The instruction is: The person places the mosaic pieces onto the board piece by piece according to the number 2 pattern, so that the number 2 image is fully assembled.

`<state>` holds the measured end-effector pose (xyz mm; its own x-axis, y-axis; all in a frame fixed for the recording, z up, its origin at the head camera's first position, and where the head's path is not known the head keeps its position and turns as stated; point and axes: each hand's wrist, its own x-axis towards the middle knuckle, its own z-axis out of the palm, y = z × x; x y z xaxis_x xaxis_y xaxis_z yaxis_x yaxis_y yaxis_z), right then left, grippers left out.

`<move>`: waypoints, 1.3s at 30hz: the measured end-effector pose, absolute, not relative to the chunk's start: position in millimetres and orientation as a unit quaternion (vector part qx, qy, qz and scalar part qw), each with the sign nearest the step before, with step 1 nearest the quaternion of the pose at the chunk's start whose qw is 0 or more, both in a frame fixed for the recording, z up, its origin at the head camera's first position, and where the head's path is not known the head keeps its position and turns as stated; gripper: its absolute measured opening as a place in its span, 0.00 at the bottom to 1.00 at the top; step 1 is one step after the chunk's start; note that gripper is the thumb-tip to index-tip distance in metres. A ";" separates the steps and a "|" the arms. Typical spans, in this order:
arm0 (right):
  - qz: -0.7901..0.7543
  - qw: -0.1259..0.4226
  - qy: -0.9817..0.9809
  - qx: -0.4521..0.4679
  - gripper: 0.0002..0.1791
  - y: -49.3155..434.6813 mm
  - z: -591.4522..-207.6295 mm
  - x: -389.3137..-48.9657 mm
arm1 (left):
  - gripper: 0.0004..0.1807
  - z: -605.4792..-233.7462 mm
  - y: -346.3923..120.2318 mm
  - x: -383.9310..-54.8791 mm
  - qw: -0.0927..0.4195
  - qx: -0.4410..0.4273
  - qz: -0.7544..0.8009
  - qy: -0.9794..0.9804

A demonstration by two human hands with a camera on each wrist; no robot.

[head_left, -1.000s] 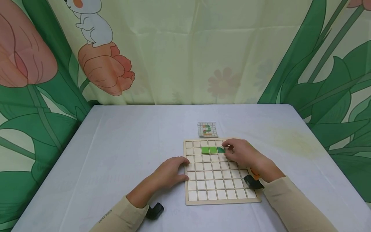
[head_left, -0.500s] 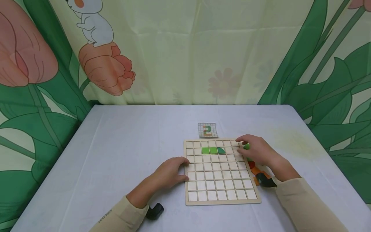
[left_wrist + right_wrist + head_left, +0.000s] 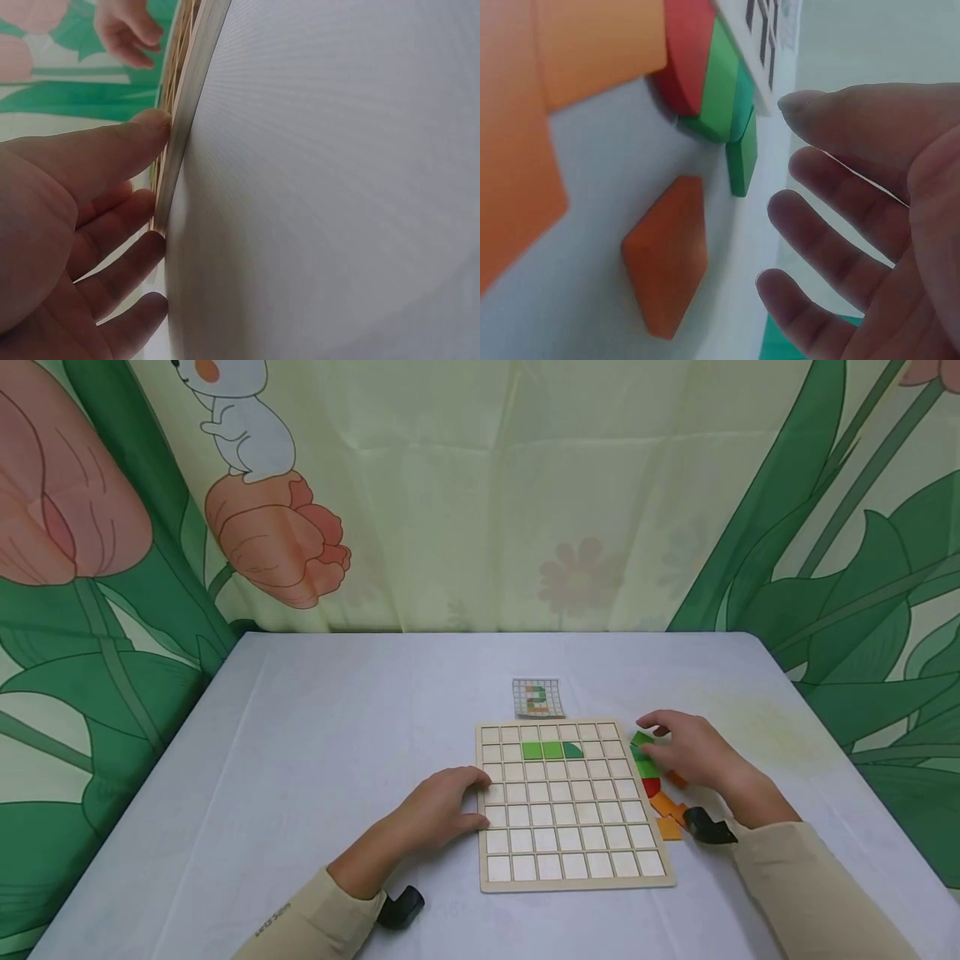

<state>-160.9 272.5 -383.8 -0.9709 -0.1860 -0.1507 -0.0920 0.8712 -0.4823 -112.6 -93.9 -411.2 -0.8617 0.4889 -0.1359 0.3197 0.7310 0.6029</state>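
A wooden grid board point(image 3: 555, 887) lies flat on the table, with two light green square tiles point(image 3: 542, 750) and a dark green quarter-round tile point(image 3: 572, 750) side by side in its second row from the back. My left hand point(image 3: 448, 806) rests at the board's left edge, its thumb and fingertips touching the side of the frame point(image 3: 184, 127). Off the board's right edge, my right hand point(image 3: 693, 750) hovers with spread fingers and nothing between them. Just under its fingertips are green tiles point(image 3: 645, 767), and a green one point(image 3: 742, 159) shows ahead of the thumb in the right wrist view.
Along the board's right side, a red tile point(image 3: 651, 787) and several orange tiles point(image 3: 669, 829) lie close together. One orange tile point(image 3: 667, 259) sits apart below the right hand. Behind the board is a small gridded pattern card point(image 3: 537, 697).
My right hand has let go of the dark green quarter-round tile in the board and moved right, over the loose tiles. The left hand stays at the board's edge.
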 end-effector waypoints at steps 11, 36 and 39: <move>-0.233 0.110 0.964 -0.056 0.23 277.6 -389.5 -163.9 | 0.26 -411.2 -93.7 -111.8 0.143 0.221 0.291 0.920; -0.215 0.113 0.968 -0.069 0.25 271.4 -391.9 -167.7 | 0.26 -411.1 -93.9 -112.3 0.142 0.222 0.285 0.922; -0.213 0.118 0.968 -0.066 0.25 270.2 -392.6 -168.3 | 0.27 -410.4 -93.8 -112.3 0.144 0.220 0.284 0.922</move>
